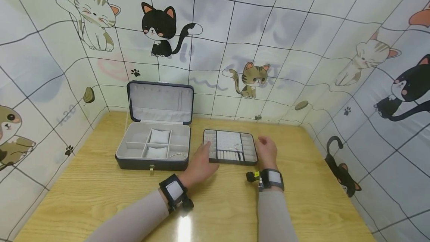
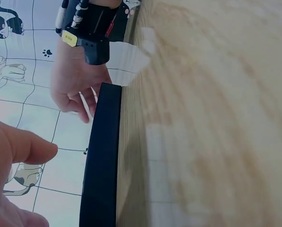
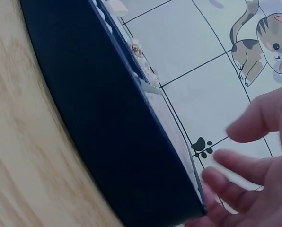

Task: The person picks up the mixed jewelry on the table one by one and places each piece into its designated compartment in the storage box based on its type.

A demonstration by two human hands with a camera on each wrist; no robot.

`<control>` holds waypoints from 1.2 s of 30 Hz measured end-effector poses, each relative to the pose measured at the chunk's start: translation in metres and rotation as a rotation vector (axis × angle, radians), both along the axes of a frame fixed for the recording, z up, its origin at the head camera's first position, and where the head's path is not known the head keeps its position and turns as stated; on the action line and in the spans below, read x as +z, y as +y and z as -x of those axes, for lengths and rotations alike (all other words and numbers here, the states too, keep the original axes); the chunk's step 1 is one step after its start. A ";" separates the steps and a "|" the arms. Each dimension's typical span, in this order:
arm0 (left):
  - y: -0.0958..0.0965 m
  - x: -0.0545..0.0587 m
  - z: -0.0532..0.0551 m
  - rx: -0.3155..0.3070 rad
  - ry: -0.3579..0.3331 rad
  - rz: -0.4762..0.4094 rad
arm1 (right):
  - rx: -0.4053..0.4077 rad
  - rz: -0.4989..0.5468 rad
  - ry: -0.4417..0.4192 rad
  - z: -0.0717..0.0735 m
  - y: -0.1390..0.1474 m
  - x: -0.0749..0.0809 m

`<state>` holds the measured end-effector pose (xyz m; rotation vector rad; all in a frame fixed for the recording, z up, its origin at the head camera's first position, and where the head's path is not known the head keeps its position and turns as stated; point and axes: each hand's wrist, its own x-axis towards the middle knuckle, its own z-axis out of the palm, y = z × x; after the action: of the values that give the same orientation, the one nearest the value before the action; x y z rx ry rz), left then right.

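A shallow dark jewelry tray (image 1: 249, 163) with pale compartments and ring rolls lies flat on the table. My left hand (image 1: 201, 165) is at its left side, the index finger reaching over the left compartments. Apart from the tray's side, the thumb (image 2: 34, 147) shows in the left wrist view. Beside the tray's right end is my right hand (image 1: 267, 152), its fingers loosely bent and holding nothing. In the right wrist view some fingertips are partly hidden behind the tray's corner; whether they touch it, I cannot tell. Small jewelry pieces (image 3: 135, 47) sit on the tray.
Left of the tray stands an open dark jewelry box (image 1: 134, 164) with its lid (image 1: 161, 104) raised. Inside are two white cushions (image 1: 159, 136) and a thin bangle (image 1: 177, 155). A cat-print curtain (image 1: 215, 47) surrounds the wooden table (image 1: 228, 204) at the back and sides.
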<state>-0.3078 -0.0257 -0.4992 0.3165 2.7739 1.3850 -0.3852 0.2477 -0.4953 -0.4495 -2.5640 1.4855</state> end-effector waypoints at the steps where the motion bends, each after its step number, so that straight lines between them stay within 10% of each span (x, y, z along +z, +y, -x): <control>1: 0.001 0.000 0.000 0.007 0.004 0.003 | 0.009 -0.022 -0.025 0.000 0.001 0.000; 11: 0.011 -0.003 0.000 0.088 -0.011 0.023 | 0.081 -0.161 -0.182 -0.004 0.007 0.004; 36: 0.014 -0.011 0.008 0.255 -0.098 0.028 | 0.257 -0.105 -0.322 -0.016 0.020 0.016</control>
<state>-0.3161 -0.0117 -0.5099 -0.1084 2.8266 1.3639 -0.3691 0.2678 -0.4796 -0.3842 -3.0356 1.4451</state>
